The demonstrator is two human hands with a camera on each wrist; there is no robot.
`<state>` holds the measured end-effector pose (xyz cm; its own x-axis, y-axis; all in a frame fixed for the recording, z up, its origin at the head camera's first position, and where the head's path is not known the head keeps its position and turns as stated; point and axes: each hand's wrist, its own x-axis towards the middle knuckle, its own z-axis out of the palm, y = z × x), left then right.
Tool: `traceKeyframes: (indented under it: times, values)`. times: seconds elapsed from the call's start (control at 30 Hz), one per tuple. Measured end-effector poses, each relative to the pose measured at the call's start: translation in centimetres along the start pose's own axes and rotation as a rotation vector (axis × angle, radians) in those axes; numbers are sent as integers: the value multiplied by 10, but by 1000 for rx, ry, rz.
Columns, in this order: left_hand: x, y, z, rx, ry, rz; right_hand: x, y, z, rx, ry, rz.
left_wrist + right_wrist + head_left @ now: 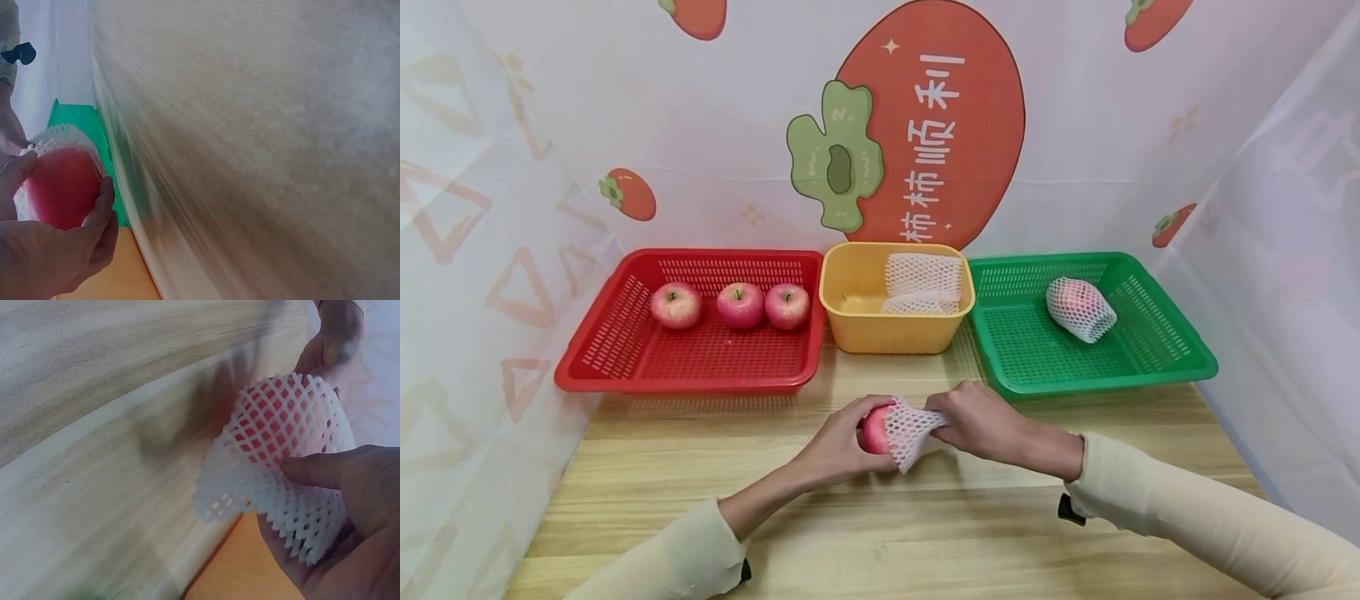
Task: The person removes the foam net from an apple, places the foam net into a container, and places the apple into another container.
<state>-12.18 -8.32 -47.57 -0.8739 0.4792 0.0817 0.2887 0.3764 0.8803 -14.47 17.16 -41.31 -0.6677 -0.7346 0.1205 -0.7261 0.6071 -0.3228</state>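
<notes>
A pink-red apple point(876, 431) is gripped by my left hand point(841, 443), the thumb and fingers curved round its left side. A white foam net sleeve point(910, 429) covers the apple's right part. With the thumb and fingers of my right hand point(977, 421) I pinch the sleeve's right end. In the left wrist view the bare side of the apple point(62, 187) faces the camera, between my left thumb and fingers. Through the mesh of the foam net point(281, 419) in the right wrist view, red skin shows; my right thumb point(312, 470) presses on the net.
Beyond my left hand stands a red basket point(688, 385) with three bare apples point(741, 305). A yellow bin point(895, 333) in the middle holds foam nets point(925, 279). The green basket point(1097, 385) on the right contains a net-wrapped apple point(1078, 307). All rest on a wooden table point(880, 533).
</notes>
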Motion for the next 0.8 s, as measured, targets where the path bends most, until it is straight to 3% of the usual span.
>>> traceKeyframes:
  times: [0.13,0.37,0.67,0.8]
  values:
    - [-1,0,-5,-9,6,-5,0,1,-3,-33,-8,26]
    - [-6,3,-15,-24,13,-68,0,3,-12,-46,-24,71]
    - [-12,11,-37,18,36,6,1,8,-24,-48,-61,133]
    - [-16,16,-49,48,59,-10,4,9,-30,-33,-67,140]
